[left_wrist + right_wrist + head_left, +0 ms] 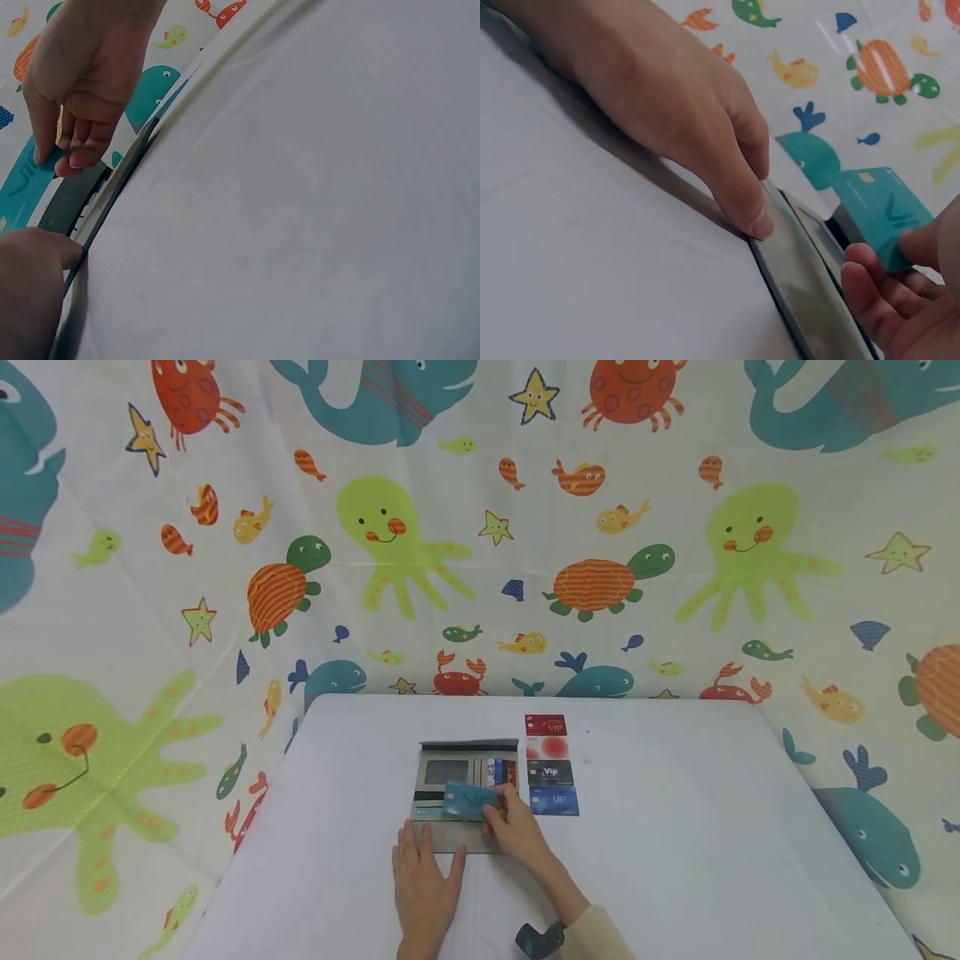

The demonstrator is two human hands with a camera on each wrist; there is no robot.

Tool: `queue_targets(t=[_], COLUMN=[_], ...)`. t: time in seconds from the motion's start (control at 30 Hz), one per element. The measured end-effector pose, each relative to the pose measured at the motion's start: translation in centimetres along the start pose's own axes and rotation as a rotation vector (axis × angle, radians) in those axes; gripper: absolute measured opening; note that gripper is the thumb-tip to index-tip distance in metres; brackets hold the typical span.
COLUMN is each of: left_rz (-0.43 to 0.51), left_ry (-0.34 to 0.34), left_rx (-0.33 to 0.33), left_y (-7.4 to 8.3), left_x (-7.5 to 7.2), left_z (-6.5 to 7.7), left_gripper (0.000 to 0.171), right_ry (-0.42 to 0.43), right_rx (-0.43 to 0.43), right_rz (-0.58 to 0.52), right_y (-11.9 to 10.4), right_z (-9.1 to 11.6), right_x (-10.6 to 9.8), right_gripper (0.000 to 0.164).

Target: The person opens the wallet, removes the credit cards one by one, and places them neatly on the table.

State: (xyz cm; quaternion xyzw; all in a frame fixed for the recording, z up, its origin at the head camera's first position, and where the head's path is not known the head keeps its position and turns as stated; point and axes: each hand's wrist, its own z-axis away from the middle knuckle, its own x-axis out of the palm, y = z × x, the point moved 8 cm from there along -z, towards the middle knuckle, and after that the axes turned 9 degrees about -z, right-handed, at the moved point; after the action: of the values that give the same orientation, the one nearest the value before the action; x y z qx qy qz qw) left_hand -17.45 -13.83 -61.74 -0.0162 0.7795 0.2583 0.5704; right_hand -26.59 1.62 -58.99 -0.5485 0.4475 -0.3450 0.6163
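An open grey wallet (457, 838) lies flat on the white table, with a dark strip along its far edge. My right hand (521, 831) pinches a teal card (467, 800) by its right end, between thumb and fingers, and holds it over the wallet's card slots. In the right wrist view the card (870, 206) is tilted up above the wallet. My left hand (427, 893) rests with straight fingers at the wallet's near left edge; its thumb sits at the near rim (769, 281). Another pale teal card edge (427, 812) shows in a lower slot.
Right of the wallet, a column of cards lies on the table (675, 827): a red VIP card (546, 725), a white card with red (547, 747), a black Vip card (550, 772) and a blue VIP card (554, 801). Behind hangs a sea-animal curtain (480, 593).
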Motion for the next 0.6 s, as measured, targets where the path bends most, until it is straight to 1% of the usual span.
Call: queue_targets(t=[0.07, 0.17, 0.3, 0.33, 0.43, 0.6], left_rz=[-0.001, -0.003, -0.008, -0.011, -0.013, -0.003], left_ry=[0.011, 0.019, -0.003, -0.010, -0.026, -0.020], left_rx=[0.001, 0.001, -0.004, -0.005, -0.007, -0.008], left_y=[0.0, -0.1, -0.3, -0.3, -0.4, -0.3], left_x=[0.0, 0.1, 0.5, 0.6, 0.7, 0.6], left_z=[0.0, 0.0, 0.0, 0.0, 0.0, 0.0], left_gripper=[0.080, 0.080, 0.080, 0.080, 0.080, 0.080], right_ry=[-0.005, -0.003, 0.015, 0.019, 0.037, 0.060], right_rx=[0.008, 0.010, 0.039, 0.039, 0.074, 0.104], right_rz=[-0.013, 0.005, 0.037, 0.040, 0.037, 0.049], right_y=[0.1, 0.3, 1.0, 1.1, 1.7, 2.4], right_z=[0.6, 1.5, 2.4, 2.7, 3.2, 3.9], right_x=[-0.2, -0.6, -1.5, -1.7, -2.5, -3.6], right_gripper=[0.031, 0.034, 0.035, 0.036, 0.037, 0.035])
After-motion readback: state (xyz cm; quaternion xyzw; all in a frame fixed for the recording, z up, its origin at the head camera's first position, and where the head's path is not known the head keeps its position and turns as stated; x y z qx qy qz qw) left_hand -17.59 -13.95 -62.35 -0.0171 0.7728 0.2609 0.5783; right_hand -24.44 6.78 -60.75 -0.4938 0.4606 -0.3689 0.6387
